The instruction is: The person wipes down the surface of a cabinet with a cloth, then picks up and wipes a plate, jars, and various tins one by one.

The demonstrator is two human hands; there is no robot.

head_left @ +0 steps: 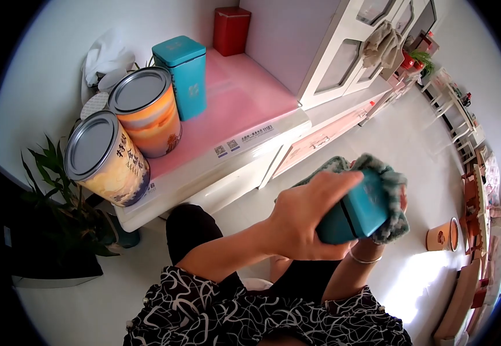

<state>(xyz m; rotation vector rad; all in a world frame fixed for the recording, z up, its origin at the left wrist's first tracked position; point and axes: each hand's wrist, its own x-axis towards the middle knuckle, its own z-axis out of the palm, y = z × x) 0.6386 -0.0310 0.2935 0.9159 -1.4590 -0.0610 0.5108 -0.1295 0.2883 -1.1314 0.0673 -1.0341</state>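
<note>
A teal tin box [354, 210] is held tilted in front of my body. My left hand [302, 210] is closed round its near side, with the thumb and fingers spread over the tin. A grey-green cloth [393, 216] is pressed against the far side and end of the tin. Behind it my right hand [404, 199] is mostly hidden, with only a bit of finger showing past the cloth; a bracelet [366, 259] circles that wrist. Another teal tin [190, 83] stands upright on the pink-topped cabinet [244, 92].
Two large printed cans, an orange one [152, 127] and a yellow-purple one [112, 167], stand at the cabinet's left end. A red tin [231, 32] sits in the back corner. A potted plant [54, 173] is at left, a bin [442, 235] on the floor at right.
</note>
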